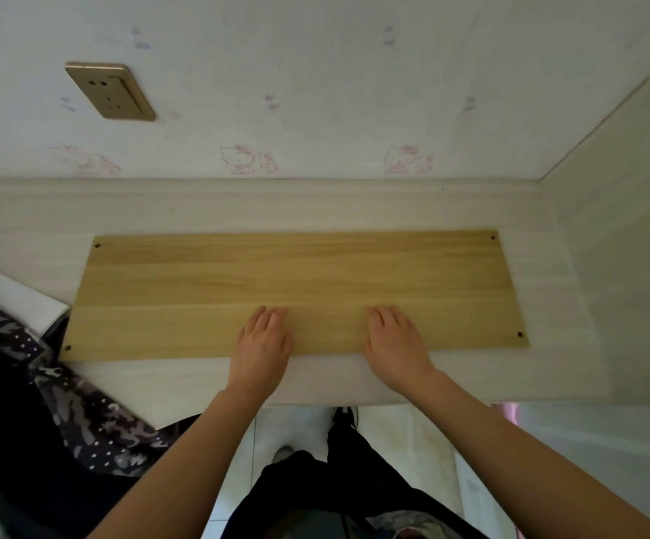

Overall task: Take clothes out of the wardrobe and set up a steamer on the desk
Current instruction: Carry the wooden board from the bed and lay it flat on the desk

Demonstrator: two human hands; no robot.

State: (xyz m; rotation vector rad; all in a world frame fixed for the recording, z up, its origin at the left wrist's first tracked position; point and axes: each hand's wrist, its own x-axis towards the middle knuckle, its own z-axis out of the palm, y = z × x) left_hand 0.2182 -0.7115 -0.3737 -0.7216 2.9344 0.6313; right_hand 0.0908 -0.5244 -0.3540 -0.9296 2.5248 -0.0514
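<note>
Both forearms reach over the near edge of the tabletop (pixel 24 227). Left hand (pixel 262 344) and right hand (pixel 393 346) lie flat on a board (pixel 276 274), fingers straight and close together, pinching nothing. This board rests at the middle of the tabletop, its long axis running left to right, parallel to the back edge, with screw holes at its corners. It looks stiff, smooth and fairly light, likely to slide under pressure; a grip on the two short ends would suit lifting. Dark clothes (pixel 43 422) drape over the near left corner. A socket (pixel 111 91) sits on the wall.
</note>
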